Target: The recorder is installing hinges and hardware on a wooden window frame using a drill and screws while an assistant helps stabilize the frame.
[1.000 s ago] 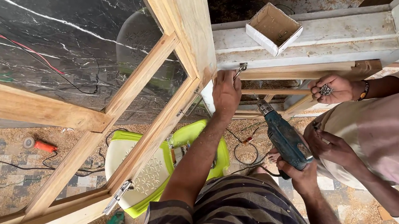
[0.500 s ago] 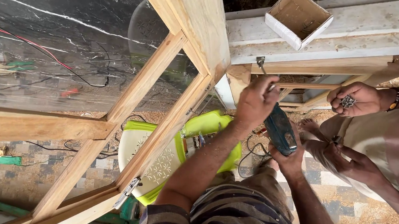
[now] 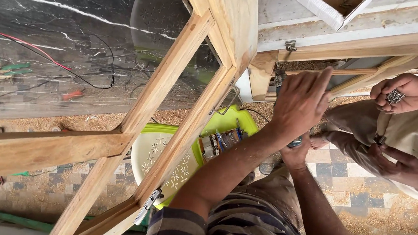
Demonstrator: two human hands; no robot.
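My fingers [image 3: 319, 82] on the left hand [image 3: 300, 98] are spread and pressed forward at twelve o'clock, fingertips up against the wooden rail [image 3: 359, 42] near the drill [image 3: 280, 78], whose tip pokes out just left of my knuckles. Whether those fingers actually clamp anything I cannot tell; the back of the hand hides the grip. My right hand [image 3: 296, 154] sits underneath at six o'clock from the left, curled around the drill's handle, of which only a dark sliver shows between the two hands.

At ten o'clock from my hands the big wooden frame [image 3: 172, 78] slants across, a metal hinge [image 3: 149, 206] on its lower edge. Through the frame, at eight o'clock, a green and white plastic chair [image 3: 164, 154] stands on the tiled floor [image 3: 346, 182], sawdust scattered about.

At three o'clock another person's hand [image 3: 400, 92] cups a small heap of screws [image 3: 394, 96], palm half closed. Their other hand [image 3: 401, 166] rests lower, at four o'clock, on their knee. Up at one o'clock a small open box [image 3: 326, 9] sits on the rail's top.
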